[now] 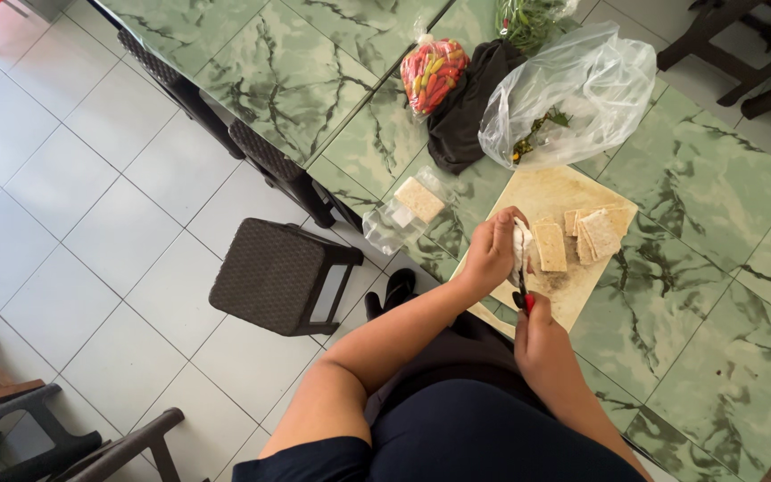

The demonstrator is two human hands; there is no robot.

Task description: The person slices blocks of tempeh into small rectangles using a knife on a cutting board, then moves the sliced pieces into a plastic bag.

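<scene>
My left hand (491,250) grips a pale block of tempeh (521,245) still partly in its clear wrapper, holding it over the near edge of a wooden cutting board (546,192). My right hand (539,344) holds a small knife with a red and black handle (526,299), its blade against the block. Several cut tempeh slices (582,236) lie on the board just beyond my hands. Another wrapped tempeh block (417,201) lies on the green marble-patterned table (671,295) to the left of the board.
A clear plastic bag with greens (573,89), a dark cloth (470,103) and a bag of red and yellow chillies (432,71) lie at the far side. A dark woven stool (283,272) stands on the white tiled floor at left. Dark chairs stand at lower left.
</scene>
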